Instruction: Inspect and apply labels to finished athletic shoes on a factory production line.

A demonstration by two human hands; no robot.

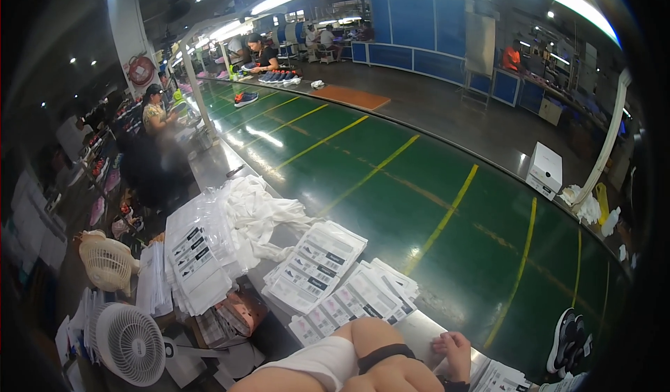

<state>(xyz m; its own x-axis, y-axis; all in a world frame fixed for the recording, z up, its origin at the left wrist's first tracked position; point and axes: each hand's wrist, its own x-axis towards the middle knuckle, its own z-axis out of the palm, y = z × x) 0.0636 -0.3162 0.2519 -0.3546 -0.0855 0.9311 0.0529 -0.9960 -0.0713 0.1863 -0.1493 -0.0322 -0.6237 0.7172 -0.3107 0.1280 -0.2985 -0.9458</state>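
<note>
Head view looks down on a steel desk (419, 326) that runs beside a green conveyor belt (391, 183) marked with yellow lines. At the near edge, the right hand (455, 353) rests on the desk with its fingers (442, 342) curled loosely, holding nothing that I can see, just beside a stack of printed sheets (501, 378) at the near right corner. The left hand is hidden: only a forearm with a dark band (380, 356) and a white sleeve (317, 360) shows, so I cannot tell how its fingers stand. Fanned label sheets (352, 298) lie just beyond the arms, touching another pile (314, 259) further along. Clear bags (195, 252) and white cloth (255, 207) sit toward the far left. A white fan (129, 343) stands off the near left corner. Dark shoes (569, 340) lie on the belt at the right, a white box (544, 170) at its far edge.
</note>
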